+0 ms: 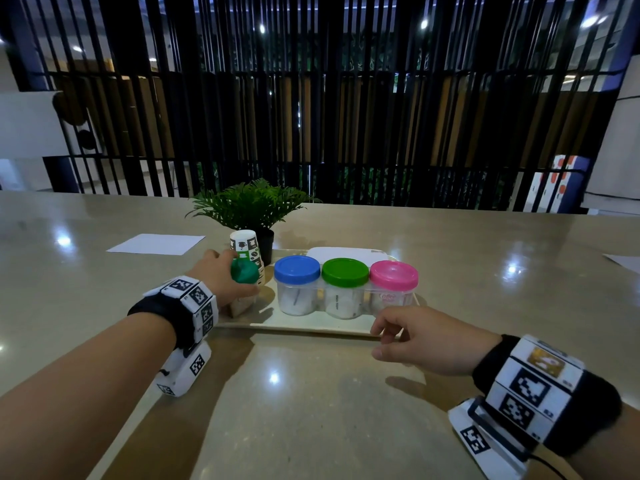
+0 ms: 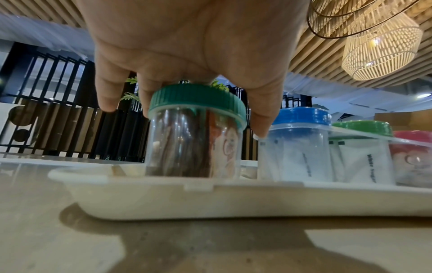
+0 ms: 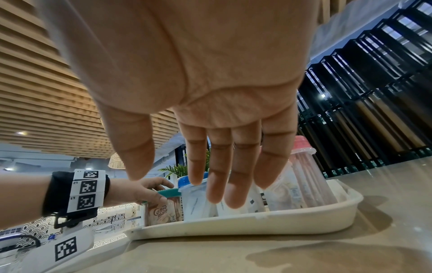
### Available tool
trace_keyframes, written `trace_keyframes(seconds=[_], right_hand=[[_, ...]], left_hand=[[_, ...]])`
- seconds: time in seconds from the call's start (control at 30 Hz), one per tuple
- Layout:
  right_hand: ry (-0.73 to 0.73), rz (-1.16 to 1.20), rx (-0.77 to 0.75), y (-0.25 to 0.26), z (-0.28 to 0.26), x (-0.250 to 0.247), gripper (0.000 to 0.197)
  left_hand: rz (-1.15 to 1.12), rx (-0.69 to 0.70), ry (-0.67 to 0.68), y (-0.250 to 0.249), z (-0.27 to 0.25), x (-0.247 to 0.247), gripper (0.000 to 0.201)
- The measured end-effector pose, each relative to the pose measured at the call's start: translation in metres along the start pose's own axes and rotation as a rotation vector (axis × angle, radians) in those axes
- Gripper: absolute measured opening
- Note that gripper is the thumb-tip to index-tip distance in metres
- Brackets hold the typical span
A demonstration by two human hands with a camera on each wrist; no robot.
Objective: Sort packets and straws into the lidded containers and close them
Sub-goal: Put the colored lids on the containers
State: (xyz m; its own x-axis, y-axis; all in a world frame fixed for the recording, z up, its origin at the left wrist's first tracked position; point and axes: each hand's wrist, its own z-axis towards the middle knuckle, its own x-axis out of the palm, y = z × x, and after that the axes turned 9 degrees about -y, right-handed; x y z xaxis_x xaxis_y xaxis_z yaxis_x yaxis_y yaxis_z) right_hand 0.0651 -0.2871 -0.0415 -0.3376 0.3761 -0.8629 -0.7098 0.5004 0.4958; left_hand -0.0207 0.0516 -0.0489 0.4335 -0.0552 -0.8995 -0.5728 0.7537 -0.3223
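The left hand (image 2: 187, 46) has its grip closed from above on the dark green lid (image 2: 197, 99) of a clear jar (image 2: 191, 146), fingers and thumb curled around the lid's rim. From the head view most of that jar is hidden behind the hand; the wrist views show brown sticks and a Coffee mate packet inside, though the sticks are too blurred to name. The jar stands at the left end of the white tray (image 1: 311, 325). The right hand (image 1: 420, 336) hovers near the tray's front right corner, grip loose and holding nothing, fingers fairly straight. Beside the gripped jar stand three joined jars with blue lid (image 1: 296, 268), green lid (image 1: 345, 271) and pink lid (image 1: 393, 274), all capped, holding white packets. Behind are a paper cup stack (image 1: 246, 244), partly covered by the left hand, and a potted plant (image 1: 251, 202). A paper sheet (image 1: 156, 243) lies on the bench (image 1: 311, 410).
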Motion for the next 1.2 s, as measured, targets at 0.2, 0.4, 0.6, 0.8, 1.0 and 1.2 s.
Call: trace_keyframes(seconds=[0.2,0.4,0.6,0.8,1.0,1.2], right_hand=[[-0.004,-0.04,0.003,0.002,0.006,-0.002,0.031],[-0.197,-0.109,0.001,-0.004,0.019,-0.014,0.035],[-0.322,-0.12,0.099,-0.024,0.029,-0.017,0.07],[-0.161,-0.195,0.086,-0.025,0.035,-0.022,0.081],[-0.144,-0.244,0.086,-0.024,0.031,-0.025,0.078],[-0.132,-0.249,0.081,-0.023,0.027,-0.025,0.081]], left_hand=[[0.033,0.137,-0.108,-0.019,-0.008,-0.004,0.086],[0.026,0.369,-0.127,-0.05,-0.02,-0.004,0.081],[0.125,0.453,0.017,-0.076,-0.036,0.004,0.083],[0.146,0.442,0.143,-0.086,-0.035,0.012,0.085],[0.174,0.484,0.125,-0.088,-0.038,0.016,0.085],[0.18,0.471,0.127,-0.089,-0.044,0.012,0.084]])
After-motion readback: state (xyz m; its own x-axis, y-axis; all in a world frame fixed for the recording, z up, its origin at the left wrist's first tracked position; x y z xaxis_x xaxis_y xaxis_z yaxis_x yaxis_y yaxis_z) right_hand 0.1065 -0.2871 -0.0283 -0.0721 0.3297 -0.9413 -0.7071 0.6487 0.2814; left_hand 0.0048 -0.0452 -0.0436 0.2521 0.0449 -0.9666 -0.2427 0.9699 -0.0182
